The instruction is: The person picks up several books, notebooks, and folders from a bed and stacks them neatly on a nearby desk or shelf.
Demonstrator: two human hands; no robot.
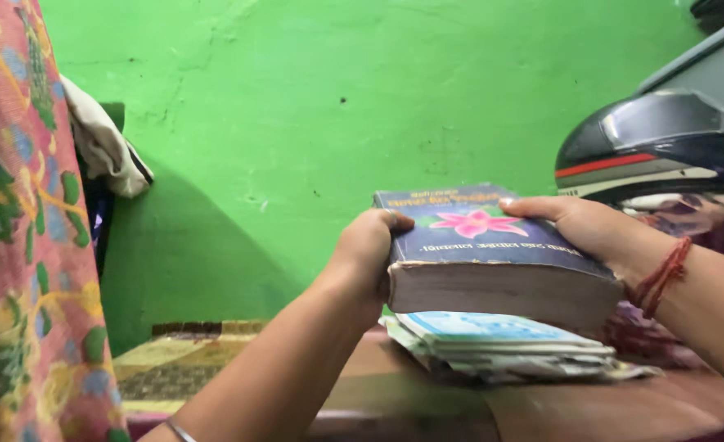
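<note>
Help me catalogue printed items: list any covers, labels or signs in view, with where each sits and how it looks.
Thick book: held between left hand and right hand, above the stack; dark blue cover with pink flower, worn page edges.
Stack of thin booklets: on the brown table under the book; top cover light blue and white.
No signs or screens.

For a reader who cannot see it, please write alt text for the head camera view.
Two bare hands, left hand and right hand, hold a thick dark-blue book with a pink flower on its cover just above a stack of thin booklets on a brown surface, before a green wall.
</note>
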